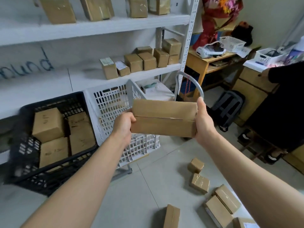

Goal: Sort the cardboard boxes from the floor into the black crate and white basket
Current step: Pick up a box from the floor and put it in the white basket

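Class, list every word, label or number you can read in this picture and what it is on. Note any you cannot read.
"nund" (perhaps "ound", start cut off): blue handwriting on the white wall.
Pencil marks on the crate boxes in the black crate: too faint to read.
Labels on two shelf boxes: blurred.
Label on a floor box: blurred.
The held box: no writing shows.

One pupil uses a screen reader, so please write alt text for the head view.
A person's left hand and right hand grip the ends of a long cardboard box in front of a white basket. Left of it, a black crate holds several boxes; more boxes lie on the floor.
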